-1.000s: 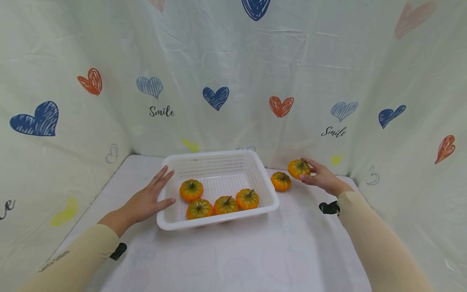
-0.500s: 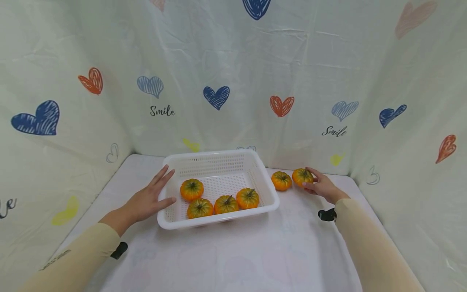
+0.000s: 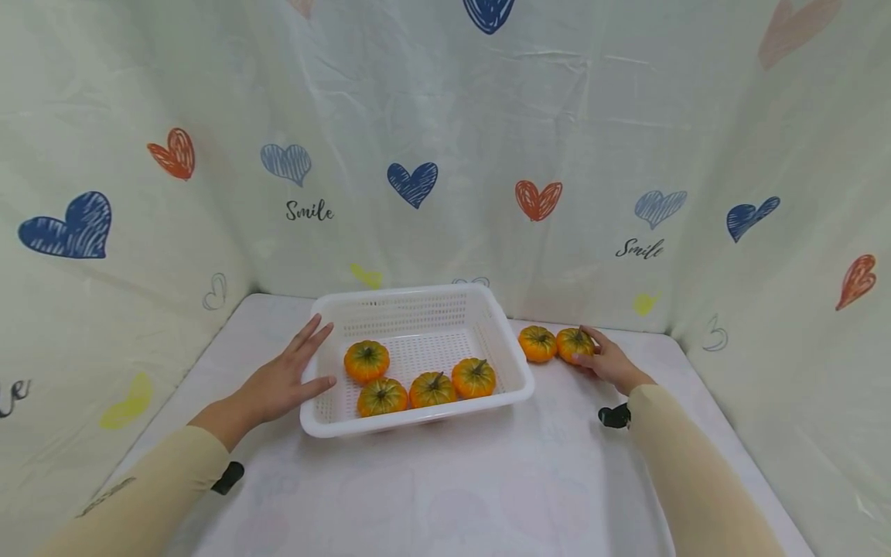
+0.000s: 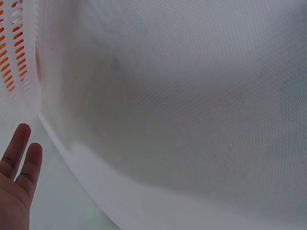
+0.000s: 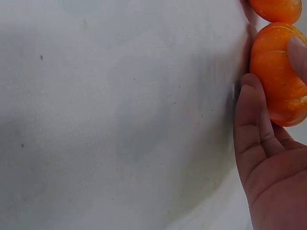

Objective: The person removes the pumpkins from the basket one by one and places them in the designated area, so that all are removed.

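Note:
My right hand [image 3: 612, 365] grips a small orange pumpkin [image 3: 572, 343] on the tabletop, thumb on the near side and fingers behind. In the right wrist view that pumpkin [image 5: 276, 76] touches a second pumpkin [image 5: 278, 8] beside it. This second pumpkin [image 3: 536, 343] sits between the held one and a white plastic basket [image 3: 418, 422]. Several more pumpkins [image 3: 431, 390] lie inside the basket, most along its near wall. My left hand [image 3: 278, 383] spreads straight fingers over the basket's left rim; in the left wrist view, fingers [image 4: 29, 167] show near the slotted wall [image 4: 41, 86].
A white cloth [image 3: 445, 495] covers the table. Curtains [image 3: 445, 100] printed with hearts and "Smile" hang behind and at both sides, close to the table's far edge. The basket's back wall stands near that edge.
My right hand has lowered the pumpkin onto the table and slid it left against the neighbouring one. The left hand and basket have stayed put.

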`<state>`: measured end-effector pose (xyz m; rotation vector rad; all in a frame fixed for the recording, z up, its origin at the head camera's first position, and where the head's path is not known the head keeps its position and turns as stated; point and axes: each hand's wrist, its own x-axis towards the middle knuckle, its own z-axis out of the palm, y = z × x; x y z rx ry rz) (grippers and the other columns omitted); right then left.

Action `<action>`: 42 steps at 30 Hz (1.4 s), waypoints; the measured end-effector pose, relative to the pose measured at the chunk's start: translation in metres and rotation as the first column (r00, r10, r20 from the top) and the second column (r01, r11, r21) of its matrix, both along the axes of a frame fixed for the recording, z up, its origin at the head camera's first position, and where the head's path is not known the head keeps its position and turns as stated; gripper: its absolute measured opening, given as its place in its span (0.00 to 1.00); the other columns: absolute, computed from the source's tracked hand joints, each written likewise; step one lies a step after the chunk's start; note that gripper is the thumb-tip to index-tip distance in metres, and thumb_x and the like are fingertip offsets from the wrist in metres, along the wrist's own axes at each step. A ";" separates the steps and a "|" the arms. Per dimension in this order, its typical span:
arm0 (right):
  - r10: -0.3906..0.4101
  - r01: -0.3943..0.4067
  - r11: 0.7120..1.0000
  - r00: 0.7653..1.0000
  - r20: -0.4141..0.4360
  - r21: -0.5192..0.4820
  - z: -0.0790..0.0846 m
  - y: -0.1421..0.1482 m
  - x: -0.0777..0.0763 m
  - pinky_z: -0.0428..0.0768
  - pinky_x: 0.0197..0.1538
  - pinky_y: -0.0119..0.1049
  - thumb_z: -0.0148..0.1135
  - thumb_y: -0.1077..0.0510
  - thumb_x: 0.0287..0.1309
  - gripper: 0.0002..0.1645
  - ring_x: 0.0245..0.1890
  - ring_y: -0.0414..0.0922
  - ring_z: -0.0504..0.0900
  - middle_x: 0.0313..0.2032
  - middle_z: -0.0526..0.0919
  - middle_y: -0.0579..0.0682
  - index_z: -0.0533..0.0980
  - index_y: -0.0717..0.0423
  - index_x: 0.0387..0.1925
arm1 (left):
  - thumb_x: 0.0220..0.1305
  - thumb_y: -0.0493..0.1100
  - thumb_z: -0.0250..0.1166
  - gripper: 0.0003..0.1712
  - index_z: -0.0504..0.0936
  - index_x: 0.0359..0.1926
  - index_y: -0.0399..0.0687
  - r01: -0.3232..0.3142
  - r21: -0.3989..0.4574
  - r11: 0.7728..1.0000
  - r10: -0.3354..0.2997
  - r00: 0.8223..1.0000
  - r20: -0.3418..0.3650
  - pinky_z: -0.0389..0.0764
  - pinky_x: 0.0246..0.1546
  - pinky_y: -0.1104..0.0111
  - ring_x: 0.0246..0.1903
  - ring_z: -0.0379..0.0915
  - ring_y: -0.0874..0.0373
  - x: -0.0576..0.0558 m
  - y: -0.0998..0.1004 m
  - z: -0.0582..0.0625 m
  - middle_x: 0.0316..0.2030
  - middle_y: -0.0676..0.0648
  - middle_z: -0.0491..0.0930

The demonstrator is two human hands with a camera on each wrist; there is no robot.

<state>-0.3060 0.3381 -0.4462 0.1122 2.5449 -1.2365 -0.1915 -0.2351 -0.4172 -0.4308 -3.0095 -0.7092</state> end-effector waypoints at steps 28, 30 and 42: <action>-0.048 0.049 0.995 0.999 0.012 -0.089 -0.010 -0.003 0.001 0.79 0.43 0.31 0.59 0.54 0.71 0.50 0.49 0.53 0.71 0.72 0.46 0.74 0.38 0.44 0.80 | 0.66 0.59 0.61 0.50 0.46 0.80 0.50 0.003 0.006 1.000 -0.003 1.000 0.011 0.72 0.53 0.37 0.68 0.56 0.29 0.001 -0.001 0.001 0.79 0.43 0.33; -0.053 0.054 0.995 0.998 0.015 -0.089 -0.010 -0.003 0.001 0.79 0.43 0.31 0.59 0.54 0.71 0.51 0.48 0.53 0.71 0.72 0.45 0.74 0.37 0.44 0.80 | 0.66 0.59 0.61 0.50 0.46 0.80 0.51 0.001 0.004 1.000 -0.001 1.000 0.012 0.73 0.53 0.37 0.68 0.56 0.29 0.001 0.000 0.001 0.79 0.43 0.33; -0.075 0.078 0.992 0.997 0.032 -0.102 -0.011 -0.002 0.001 0.80 0.45 0.31 0.61 0.53 0.69 0.55 0.48 0.52 0.74 0.72 0.47 0.72 0.33 0.50 0.79 | 0.66 0.60 0.61 0.50 0.46 0.80 0.51 -0.001 -0.001 1.000 0.001 1.000 0.004 0.74 0.52 0.37 0.67 0.58 0.29 0.001 0.000 0.000 0.79 0.43 0.33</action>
